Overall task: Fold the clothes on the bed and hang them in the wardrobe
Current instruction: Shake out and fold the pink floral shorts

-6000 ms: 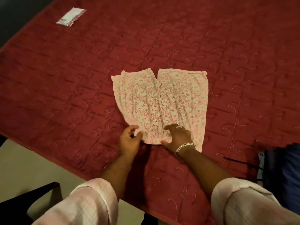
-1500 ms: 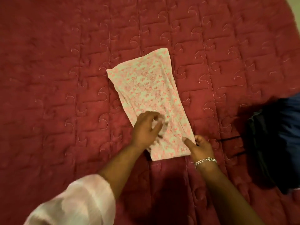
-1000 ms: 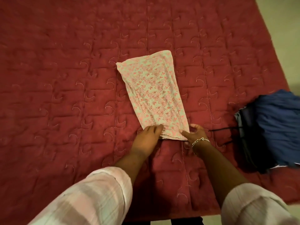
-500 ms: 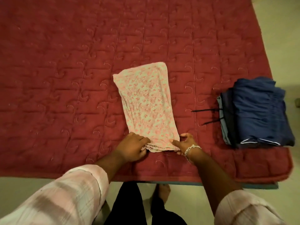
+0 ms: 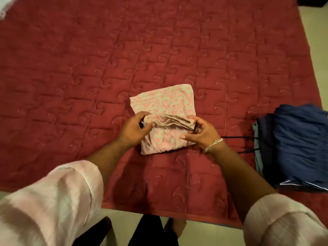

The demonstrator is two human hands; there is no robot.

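The floral garment (image 5: 162, 119) is laid on the red quilted bed (image 5: 71, 77), near the bed's front edge. It is being doubled over: its near end is raised and carried toward its far end, so that a bunched fold ridge runs crosswise between the 2 hands. The left end of that ridge is pinched by the left hand (image 5: 135, 129), with fingers curled round the cloth. The right end is gripped by the right hand (image 5: 201, 133), which bears a bracelet, the thumb stretched along the garment's near edge. Both hands are placed directly on the garment, 1 at each side, so neither is nearer than the other.

The garment's long axis is judged to run away from the person, and the fold is being made across it. The coming move is judged to depend on the ridge being carried straight toward the far edge, with both ends kept level, so that the edges meet squarely.

A folded stack of dark blue clothes (image 5: 298, 144) is set to the right of the garment, well apart from it, with a black cord trailing toward it.
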